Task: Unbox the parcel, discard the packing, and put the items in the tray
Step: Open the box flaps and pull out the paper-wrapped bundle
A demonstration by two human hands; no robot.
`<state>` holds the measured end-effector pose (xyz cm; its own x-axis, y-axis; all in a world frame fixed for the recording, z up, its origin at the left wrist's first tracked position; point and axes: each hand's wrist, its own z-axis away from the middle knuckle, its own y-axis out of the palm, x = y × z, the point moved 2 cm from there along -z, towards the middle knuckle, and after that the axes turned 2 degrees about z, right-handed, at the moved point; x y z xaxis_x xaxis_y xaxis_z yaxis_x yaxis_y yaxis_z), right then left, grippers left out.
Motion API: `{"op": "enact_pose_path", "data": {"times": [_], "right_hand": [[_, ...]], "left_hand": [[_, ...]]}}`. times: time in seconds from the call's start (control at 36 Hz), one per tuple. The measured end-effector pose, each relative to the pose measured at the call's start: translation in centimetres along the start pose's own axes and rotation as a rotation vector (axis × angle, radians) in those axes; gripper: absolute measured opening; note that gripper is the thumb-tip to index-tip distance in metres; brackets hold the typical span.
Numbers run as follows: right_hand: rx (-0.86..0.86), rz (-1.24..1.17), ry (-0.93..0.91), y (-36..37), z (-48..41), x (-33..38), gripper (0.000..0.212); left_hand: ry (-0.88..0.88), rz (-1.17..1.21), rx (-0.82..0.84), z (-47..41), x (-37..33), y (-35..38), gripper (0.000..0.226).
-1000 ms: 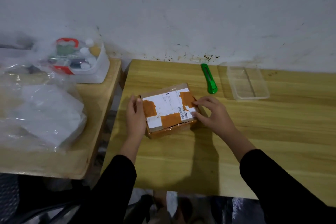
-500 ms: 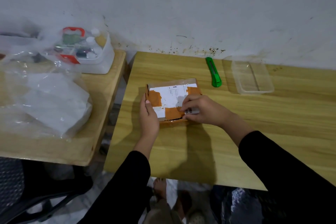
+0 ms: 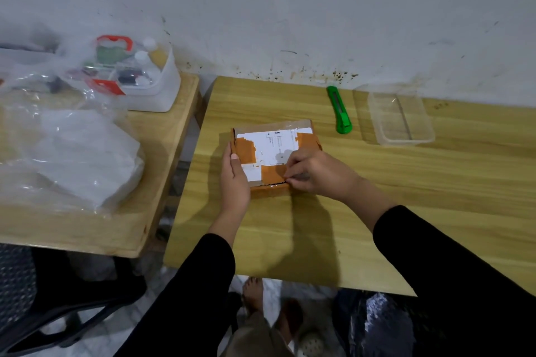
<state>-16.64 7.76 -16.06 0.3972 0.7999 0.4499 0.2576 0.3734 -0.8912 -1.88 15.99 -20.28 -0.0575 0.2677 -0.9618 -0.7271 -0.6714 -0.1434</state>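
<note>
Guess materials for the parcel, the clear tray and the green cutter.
Parcel: likely brown cardboard, matte, with a partly torn white paper label. Tray: thin clear plastic, glossy; the wood grain of the table shows through. Cutter: probably moulded plastic, smooth bright green; blade not visible.

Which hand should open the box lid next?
Right. The right hand pinches the near edge of the parcel, where a dark slit shows; the left hand rests against its left side, steadying it.
</note>
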Motion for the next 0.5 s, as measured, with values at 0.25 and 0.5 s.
{"op": "enact_pose_path", "data": {"times": [0.25, 0.5], "right_hand": [[-0.200, 0.033, -0.030, 1.1, 1.1, 0.5, 0.006], [-0.529, 0.003, 0.014, -3.0, -0.6, 1.3, 0.016]], "left_hand": [[-0.220, 0.388, 0.059, -0.2, 0.4, -0.8, 0.040], [-0.229, 0.357, 0.027, 0.0, -0.4, -0.5, 0.041]]}}
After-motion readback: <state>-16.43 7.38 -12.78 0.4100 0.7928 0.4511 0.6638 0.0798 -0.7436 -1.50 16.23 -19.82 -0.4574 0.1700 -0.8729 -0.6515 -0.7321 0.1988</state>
